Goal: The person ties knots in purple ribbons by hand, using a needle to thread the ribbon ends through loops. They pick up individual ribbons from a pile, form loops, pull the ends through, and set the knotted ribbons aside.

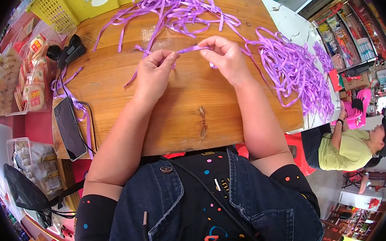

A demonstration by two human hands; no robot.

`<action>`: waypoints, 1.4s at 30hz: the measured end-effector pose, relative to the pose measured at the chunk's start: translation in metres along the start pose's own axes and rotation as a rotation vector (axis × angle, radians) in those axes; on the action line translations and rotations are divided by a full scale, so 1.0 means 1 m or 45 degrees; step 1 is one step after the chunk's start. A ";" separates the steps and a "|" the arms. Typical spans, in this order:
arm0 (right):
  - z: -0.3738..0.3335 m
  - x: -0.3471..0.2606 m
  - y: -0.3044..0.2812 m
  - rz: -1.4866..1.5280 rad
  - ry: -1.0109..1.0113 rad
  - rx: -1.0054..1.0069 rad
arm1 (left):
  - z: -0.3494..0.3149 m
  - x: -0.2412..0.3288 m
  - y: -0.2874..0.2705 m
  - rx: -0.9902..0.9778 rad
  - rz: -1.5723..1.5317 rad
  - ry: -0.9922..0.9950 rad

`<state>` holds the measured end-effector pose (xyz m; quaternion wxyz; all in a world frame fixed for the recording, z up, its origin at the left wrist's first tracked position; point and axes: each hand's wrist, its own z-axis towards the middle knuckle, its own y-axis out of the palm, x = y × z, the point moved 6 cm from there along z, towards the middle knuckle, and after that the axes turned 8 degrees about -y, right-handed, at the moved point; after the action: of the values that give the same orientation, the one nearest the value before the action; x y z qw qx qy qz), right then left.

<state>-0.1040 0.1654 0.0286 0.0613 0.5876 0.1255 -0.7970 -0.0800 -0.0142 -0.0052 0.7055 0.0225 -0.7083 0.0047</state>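
Note:
A purple ribbon [191,49] is stretched between my two hands above the wooden table [187,107]. My left hand [156,71] pinches it between thumb and forefinger, where a small knot or bead-like lump shows, too small to make out. My right hand [226,59] pinches the ribbon's other part, and a short piece hangs below its fingers. Beyond my hands lies a loose tangle of purple ribbons [185,9]. To the right, a larger heap of purple ribbons [292,73] spreads over the table's edge onto a white marbled surface.
A yellow basket [78,14] stands at the far left. Along the left edge lie a black phone [71,129] with a cable, a black clamp-like device [68,52] and more ribbon. Packaged snacks [35,77] fill trays beyond. A person in a yellow-green shirt [345,151] sits at right.

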 end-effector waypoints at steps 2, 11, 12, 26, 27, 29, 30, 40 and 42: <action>0.000 -0.012 0.008 -0.334 -0.293 -0.038 | 0.000 -0.002 0.003 -0.065 -0.055 0.016; -0.006 -0.012 0.032 -0.312 -0.158 -0.183 | -0.005 0.004 0.011 -0.125 -0.029 0.021; -0.006 -0.010 0.031 -0.308 -0.110 -0.161 | -0.005 0.004 0.011 -0.125 -0.027 0.022; 0.008 0.004 -0.068 -0.167 -0.061 0.202 | 0.005 0.009 -0.040 0.450 -0.292 -0.020; 0.007 0.005 -0.072 -0.166 -0.060 0.202 | 0.004 0.009 -0.042 0.479 -0.316 0.012; 0.006 0.003 -0.080 -0.069 -0.087 0.292 | 0.005 0.009 -0.045 0.507 -0.339 0.044; 0.005 0.001 -0.084 -0.045 -0.071 0.378 | 0.005 0.008 -0.050 0.559 -0.363 0.064; 0.005 -0.002 -0.088 0.265 -0.229 0.533 | -0.001 0.017 -0.045 0.573 -0.365 0.109; 0.006 -0.003 -0.076 0.256 -0.240 0.474 | -0.008 0.026 -0.036 0.523 -0.295 0.228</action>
<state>-0.1271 0.2371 0.0427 0.0424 0.5214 -0.0893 -0.8476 -0.0706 -0.0506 0.0197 0.7420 0.2460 -0.6197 0.0695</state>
